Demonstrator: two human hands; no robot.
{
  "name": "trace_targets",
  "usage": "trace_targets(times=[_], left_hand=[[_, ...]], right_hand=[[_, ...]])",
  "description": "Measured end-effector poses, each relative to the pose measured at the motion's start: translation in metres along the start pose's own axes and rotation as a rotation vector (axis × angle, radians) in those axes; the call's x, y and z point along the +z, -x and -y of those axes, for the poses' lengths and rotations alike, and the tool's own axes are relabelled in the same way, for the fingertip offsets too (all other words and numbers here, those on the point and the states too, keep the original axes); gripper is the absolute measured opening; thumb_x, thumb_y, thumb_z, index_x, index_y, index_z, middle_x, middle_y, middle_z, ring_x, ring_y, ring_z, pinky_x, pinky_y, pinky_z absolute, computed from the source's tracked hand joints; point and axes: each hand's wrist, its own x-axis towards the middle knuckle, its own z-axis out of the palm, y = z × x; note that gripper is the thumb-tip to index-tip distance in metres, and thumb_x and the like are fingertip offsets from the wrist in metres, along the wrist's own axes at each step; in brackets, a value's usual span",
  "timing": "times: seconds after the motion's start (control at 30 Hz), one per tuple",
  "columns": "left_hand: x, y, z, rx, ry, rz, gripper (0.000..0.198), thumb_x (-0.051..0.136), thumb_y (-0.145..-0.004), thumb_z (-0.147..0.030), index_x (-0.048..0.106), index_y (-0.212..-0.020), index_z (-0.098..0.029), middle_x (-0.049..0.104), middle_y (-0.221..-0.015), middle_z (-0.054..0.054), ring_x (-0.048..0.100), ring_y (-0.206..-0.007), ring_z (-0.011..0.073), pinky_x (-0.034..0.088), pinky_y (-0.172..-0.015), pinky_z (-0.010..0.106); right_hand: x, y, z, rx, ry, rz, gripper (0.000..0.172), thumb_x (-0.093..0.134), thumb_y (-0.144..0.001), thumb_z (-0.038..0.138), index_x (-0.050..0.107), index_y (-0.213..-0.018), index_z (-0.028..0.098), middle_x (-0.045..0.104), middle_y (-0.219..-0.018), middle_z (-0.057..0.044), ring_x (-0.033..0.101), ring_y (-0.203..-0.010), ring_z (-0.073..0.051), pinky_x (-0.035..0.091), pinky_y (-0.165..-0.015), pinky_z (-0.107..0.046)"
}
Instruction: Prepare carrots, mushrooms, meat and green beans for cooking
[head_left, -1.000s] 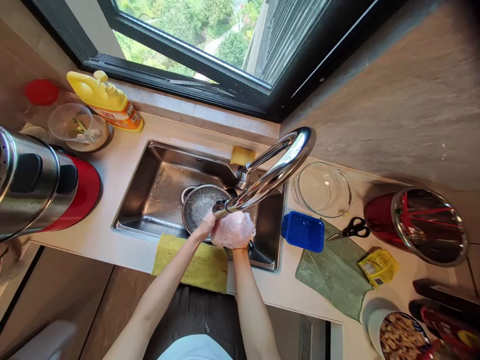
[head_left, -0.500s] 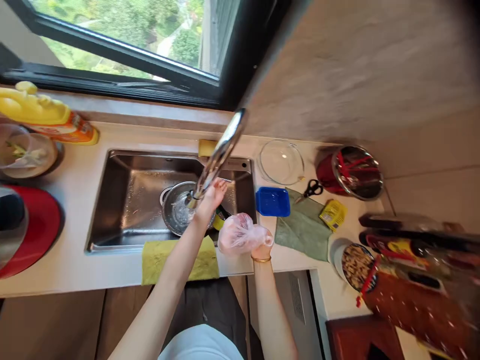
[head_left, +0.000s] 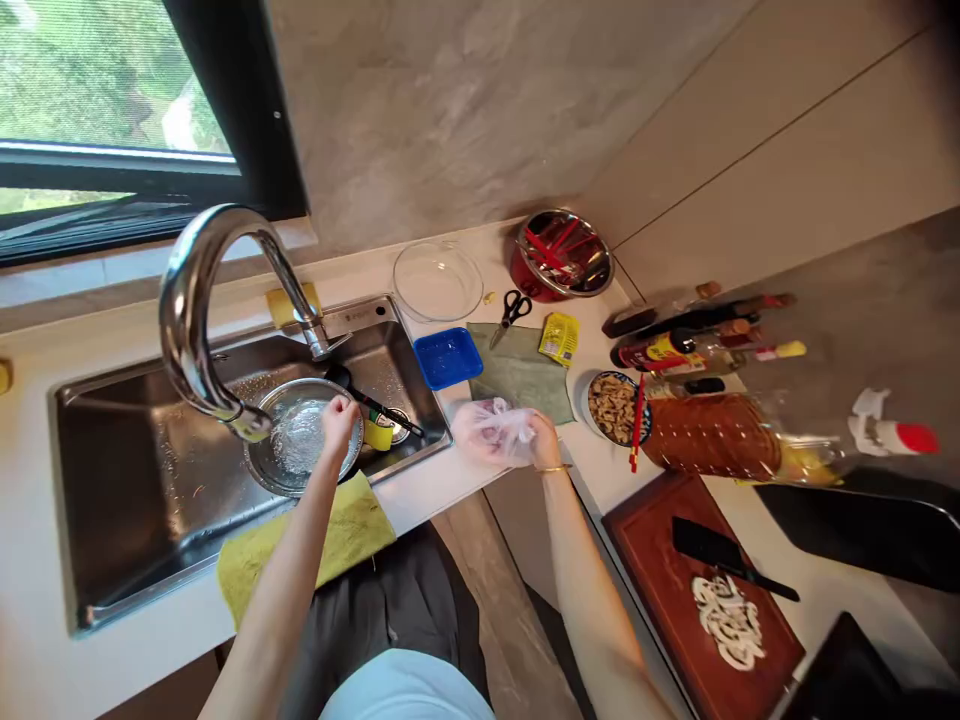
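My right hand point(head_left: 543, 442), with a gold bangle at the wrist, grips the gathered end of a clear plastic bag point(head_left: 491, 432). Something pinkish shows through the film; its kind is not clear. The bag hangs at the counter's front edge, right of the sink. Over the right side of a round metal pan point(head_left: 289, 430) my left hand point(head_left: 340, 422) is closed in a loose fist, with nothing visible in it. Water lies in the pan, which stands in the steel sink point(head_left: 142, 480) below the chrome faucet point(head_left: 187, 300).
Right of the sink are a blue tray point(head_left: 448, 358), a glass dish point(head_left: 438, 282), scissors point(head_left: 511, 316), a green cloth point(head_left: 517, 383) and a yellow packet point(head_left: 559, 338). Farther right stand a bowl point(head_left: 613, 408), an oil bottle point(head_left: 712, 436) and a cutting board point(head_left: 649, 520) with a cleaver point(head_left: 709, 545).
The view has swung to the right. My left hand has come away from beside the faucet, and its fingers have closed. The bag remains in my right hand.
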Motion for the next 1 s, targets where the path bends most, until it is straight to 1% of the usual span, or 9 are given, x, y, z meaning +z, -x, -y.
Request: trace_targets(times=[0.07,0.17,0.27,0.37,0.47,0.6,0.73,0.87,1.0], left_hand=[[-0.007,0.017,0.018,-0.011,-0.116,0.046,0.025,0.068,-0.063,-0.037,0.052,-0.058,-0.018,0.063,-0.068,0.006,0.061,-0.09,0.0297,0.045,-0.082,0.043],[-0.021,0.038,0.037,-0.014,-0.494,0.144,0.026,0.069,-0.064,-0.039,0.068,-0.082,-0.021,0.068,-0.104,0.013,0.041,-0.123,0.0439,0.027,-0.097,0.061],[-0.029,0.055,0.047,0.06,-0.775,0.188,0.034,0.058,-0.076,-0.04,0.067,-0.103,-0.022,0.059,-0.126,0.015,0.025,-0.135,0.0446,0.013,-0.1,0.068],[-0.022,0.069,0.042,0.2,-0.794,0.184,0.03,0.049,-0.083,-0.032,0.066,-0.106,-0.023,0.061,-0.123,0.012,0.033,-0.132,0.039,0.01,-0.104,0.067],[0.005,0.082,0.017,0.364,-0.716,0.231,0.027,0.047,-0.084,-0.026,0.065,-0.104,-0.023,0.065,-0.117,0.011,0.047,-0.123,0.0316,0.014,-0.108,0.059],[0.069,0.109,-0.029,0.662,-0.554,0.471,0.03,0.046,-0.085,-0.026,0.062,-0.111,-0.022,0.064,-0.118,0.009,0.048,-0.122,0.0258,0.021,-0.109,0.049],[0.127,0.139,-0.059,0.857,-0.517,0.64,0.033,0.057,-0.078,-0.026,0.061,-0.11,-0.022,0.064,-0.115,0.011,0.043,-0.124,0.0286,0.009,-0.112,0.051],[0.145,0.147,-0.066,0.856,-0.639,0.638,0.012,0.06,-0.077,-0.03,0.065,-0.081,-0.02,0.068,-0.088,0.01,0.053,-0.105,0.0295,0.012,-0.11,0.052],[0.141,0.145,-0.064,0.973,-0.818,0.561,0.01,0.056,-0.078,-0.026,0.063,-0.074,-0.02,0.067,-0.079,0.01,0.055,-0.096,0.0288,0.016,-0.107,0.053]], right_hand=[[0.0,-0.007,-0.006,0.021,0.005,0.036,0.019,0.049,-0.068,0.035,0.056,-0.062,0.018,0.053,-0.055,0.002,0.049,-0.055,-0.014,0.041,-0.056,-0.026],[0.001,0.0,-0.007,-0.011,0.109,0.041,0.024,0.052,-0.07,0.033,0.063,-0.085,0.017,0.065,-0.078,-0.002,0.057,-0.073,-0.017,0.045,-0.072,-0.03],[-0.005,0.024,-0.001,-0.12,0.278,-0.028,0.044,0.056,-0.072,0.029,0.055,-0.114,0.016,0.064,-0.105,-0.009,0.059,-0.093,-0.021,0.044,-0.087,-0.036],[-0.012,0.053,0.005,-0.22,0.319,-0.063,0.048,0.055,-0.076,0.024,0.048,-0.124,0.019,0.06,-0.119,-0.012,0.059,-0.102,-0.022,0.043,-0.093,-0.039],[-0.011,0.074,0.01,-0.253,0.302,-0.043,0.051,0.053,-0.079,0.021,0.043,-0.129,0.022,0.057,-0.125,-0.012,0.06,-0.107,-0.022,0.044,-0.094,-0.04],[0.001,0.089,0.011,-0.261,0.276,0.026,0.06,0.049,-0.08,0.014,0.032,-0.137,0.021,0.058,-0.124,-0.013,0.058,-0.112,-0.02,0.045,-0.096,-0.038],[0.006,0.094,0.003,-0.318,0.309,0.116,0.071,0.042,-0.076,0.003,0.023,-0.142,0.019,0.049,-0.134,-0.015,0.051,-0.121,-0.019,0.041,-0.1,-0.039],[-0.005,0.087,-0.016,-0.304,0.372,0.107,0.068,0.053,-0.074,0.007,0.031,-0.138,0.018,0.047,-0.135,-0.016,0.056,-0.113,-0.021,0.045,-0.094,-0.04],[-0.022,0.071,-0.028,-0.376,0.523,0.195,0.025,0.058,-0.079,0.013,0.064,-0.102,0.019,0.066,-0.105,-0.008,0.059,-0.102,-0.02,0.044,-0.092,-0.038]])
